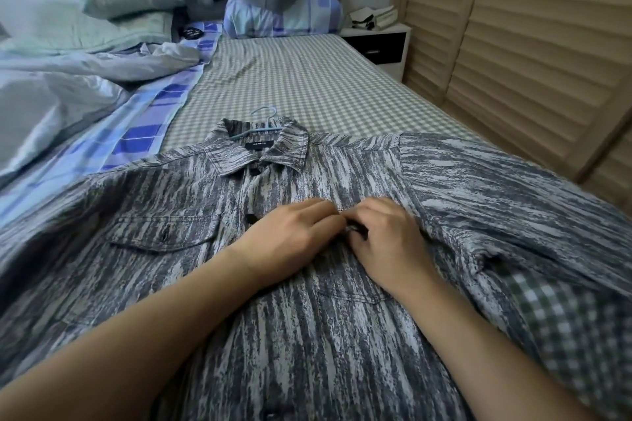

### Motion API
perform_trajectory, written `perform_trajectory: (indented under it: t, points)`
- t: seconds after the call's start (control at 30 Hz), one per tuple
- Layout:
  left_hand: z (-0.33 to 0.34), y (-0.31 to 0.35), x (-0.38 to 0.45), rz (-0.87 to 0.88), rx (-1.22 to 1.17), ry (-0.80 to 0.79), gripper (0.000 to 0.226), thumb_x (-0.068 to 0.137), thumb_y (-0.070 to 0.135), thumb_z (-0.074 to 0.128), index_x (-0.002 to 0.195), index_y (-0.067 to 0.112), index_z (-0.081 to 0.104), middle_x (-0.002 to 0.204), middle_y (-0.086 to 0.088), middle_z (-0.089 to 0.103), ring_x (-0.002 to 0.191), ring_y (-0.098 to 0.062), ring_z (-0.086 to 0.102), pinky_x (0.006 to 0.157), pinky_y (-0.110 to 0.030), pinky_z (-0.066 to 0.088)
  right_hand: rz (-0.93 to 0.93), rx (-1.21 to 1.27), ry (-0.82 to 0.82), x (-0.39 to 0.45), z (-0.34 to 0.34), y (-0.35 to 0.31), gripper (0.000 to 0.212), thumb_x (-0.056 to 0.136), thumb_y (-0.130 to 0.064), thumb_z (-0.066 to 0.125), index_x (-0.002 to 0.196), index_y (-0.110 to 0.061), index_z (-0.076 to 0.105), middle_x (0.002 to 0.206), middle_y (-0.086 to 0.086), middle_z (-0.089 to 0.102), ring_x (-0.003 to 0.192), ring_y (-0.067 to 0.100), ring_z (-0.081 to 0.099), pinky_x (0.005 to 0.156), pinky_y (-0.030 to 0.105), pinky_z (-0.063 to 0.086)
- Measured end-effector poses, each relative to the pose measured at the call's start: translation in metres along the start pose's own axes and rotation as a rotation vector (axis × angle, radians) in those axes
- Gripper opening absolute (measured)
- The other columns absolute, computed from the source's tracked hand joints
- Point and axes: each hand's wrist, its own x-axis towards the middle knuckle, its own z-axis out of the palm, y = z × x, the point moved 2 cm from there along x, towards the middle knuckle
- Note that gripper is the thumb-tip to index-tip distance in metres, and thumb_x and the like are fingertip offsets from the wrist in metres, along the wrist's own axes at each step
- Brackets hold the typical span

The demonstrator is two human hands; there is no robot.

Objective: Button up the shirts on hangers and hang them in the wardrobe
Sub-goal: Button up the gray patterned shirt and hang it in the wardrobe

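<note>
the step in hand looks like the buttoning of the grey streaked shirt [342, 335], which lies face up on the checked bed sheet [307, 79] with a pale blue hanger [265, 120] poking out past its collar, beyond the fingers. both hands meet on the placket: the left hand [294, 236] has its fingers curled down onto the cloth edge, and the right hand [386, 239] pinches a small dark thing, most likely a button [354, 228], right where the two sets of fingertips touch. whether that button is through its hole yet cannot be told. of dark buttons on the placket four show: one under the collar, well beyond the fingers; one just left of the left knuckles; the one in the pinch; and one near the bottom edge, toward the person. a fifth, smaller one sits on the chest pocket flap, off to the left of the fingers. one shirt and one hanger are in view; a second shirt cannot be made out. the next move, by my judgement, calls for pushing the pinched button through while the left fingers hold the hole open, then shifting down the placket. the slatted wardrobe door [530, 44] stands to the right, well apart from the hands. two pillows lie far beyond the fingers.
</note>
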Motion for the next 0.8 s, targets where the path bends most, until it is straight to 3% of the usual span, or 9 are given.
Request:
perform_trajectory:
  t: [0.2,0.43,0.8]
  points:
    - [0.006,0.005,0.002,-0.143,0.020,0.090,0.007,0.099,0.008,0.059,0.098,0.003,0.064,0.091,-0.006,0.061,0.078,-0.022,0.055,0.070,-0.038,0.052,0.008,0.025,0.046,0.000,0.000,-0.003,0.022,0.086,-0.008,0.074,0.107,-0.012,0.076,0.093,-0.006,0.066,0.088,0.012,0.059,0.083,0.028,0.053]
    - [0.010,0.003,-0.002,-0.131,0.089,0.156,0.013,0.099,0.006,0.058,0.087,0.003,0.063,0.086,-0.008,0.060,0.072,-0.025,0.053,0.062,-0.039,0.049,-0.025,-0.034,0.047,0.000,-0.002,-0.006,0.025,0.086,-0.018,0.074,0.110,-0.009,0.075,0.096,-0.004,0.064,0.093,0.015,0.056,0.084,0.029,0.052]
    - [0.014,-0.001,-0.006,-0.169,0.113,0.186,0.019,0.096,0.009,0.062,0.079,0.011,0.055,0.077,-0.003,0.053,0.067,-0.021,0.047,0.054,-0.038,0.046,-0.009,-0.031,-0.009,0.003,-0.003,-0.002,0.020,0.088,-0.028,0.070,0.090,-0.010,0.076,0.085,-0.010,0.055,0.087,0.013,0.048,0.077,0.034,0.052]
